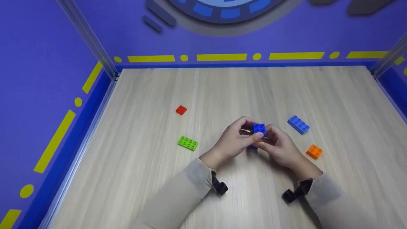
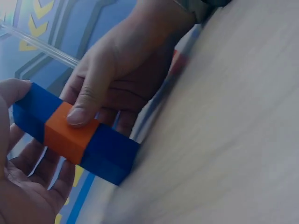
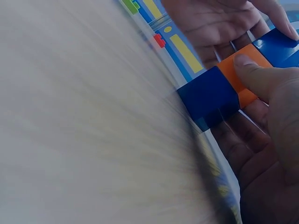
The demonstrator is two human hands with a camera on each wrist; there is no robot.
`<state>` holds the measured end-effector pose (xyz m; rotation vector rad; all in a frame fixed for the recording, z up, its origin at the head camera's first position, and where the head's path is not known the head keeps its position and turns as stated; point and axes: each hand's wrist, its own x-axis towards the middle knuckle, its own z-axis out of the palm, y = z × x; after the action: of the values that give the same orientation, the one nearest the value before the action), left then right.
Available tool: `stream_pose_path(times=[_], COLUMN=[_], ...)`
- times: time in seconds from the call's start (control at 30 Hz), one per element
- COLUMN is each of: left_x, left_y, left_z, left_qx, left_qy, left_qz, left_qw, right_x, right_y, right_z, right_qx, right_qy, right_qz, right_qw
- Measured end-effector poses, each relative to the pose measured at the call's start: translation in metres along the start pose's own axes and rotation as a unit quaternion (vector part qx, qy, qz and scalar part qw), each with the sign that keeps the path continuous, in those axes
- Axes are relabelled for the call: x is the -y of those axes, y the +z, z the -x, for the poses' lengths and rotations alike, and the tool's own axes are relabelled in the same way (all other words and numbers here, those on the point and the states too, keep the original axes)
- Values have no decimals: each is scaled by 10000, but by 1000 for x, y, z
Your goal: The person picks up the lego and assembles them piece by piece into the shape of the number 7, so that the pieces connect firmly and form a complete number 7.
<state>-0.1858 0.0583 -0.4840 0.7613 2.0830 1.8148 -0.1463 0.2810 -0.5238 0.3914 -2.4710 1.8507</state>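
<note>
Both hands hold a stack of three bricks at the middle of the table. It has a blue brick [image 1: 259, 128] with studs on top, an orange brick [image 2: 64, 137] in the middle and another blue brick [image 3: 209, 95] at the bottom. My left hand [image 1: 232, 139] grips the top blue brick, thumb on its near side. The right hand [image 1: 281, 147] pinches the orange brick, its thumb flat against the face and its fingers behind. In the wrist views the bottom brick's lower end is close to the tabletop; whether it touches I cannot tell.
Left of the hands lie a green brick [image 1: 188, 143] and, farther back, a small red brick [image 1: 181, 110]. To the right are a lighter blue brick [image 1: 298, 124] and an orange brick [image 1: 314, 151]. Purple-blue panels [image 1: 152, 44] wall the wooden table [image 1: 143, 95].
</note>
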Motion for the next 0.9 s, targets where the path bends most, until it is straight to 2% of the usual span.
stream_pose_path(times=[0.13, 0.23, 0.43, 0.57, 0.7, 0.9], left_x=[-11, -24, -54, -78, -95, -103], left_y=[-23, -50, -113, -147, -171, -190], left_z=[10, 21, 51, 66, 77, 88], left_qx=[52, -147, -934, -1460, -1687, -1545], left_qy=[-12, 25, 190, 365, 598, 639], left_qz=[-365, -570, -647, -787, -1005, -1269], left_qw=[9993, 9983, 9933, 9855, 9787, 9777], right_x=[-3, -3, -2, 0, 2, 4], right_y=[3, 2, 0, -1, -2, -1], right_z=[3, 6, 10, 7, 4, 1], right_qx=[63, 111, 198, 148, 130, 187], right_qy=[-23, 39, 283, 311, 314, 282], right_qz=[-161, -138, 65, 79, 110, 79], right_qw=[9998, 9998, 9994, 9994, 9994, 9994])
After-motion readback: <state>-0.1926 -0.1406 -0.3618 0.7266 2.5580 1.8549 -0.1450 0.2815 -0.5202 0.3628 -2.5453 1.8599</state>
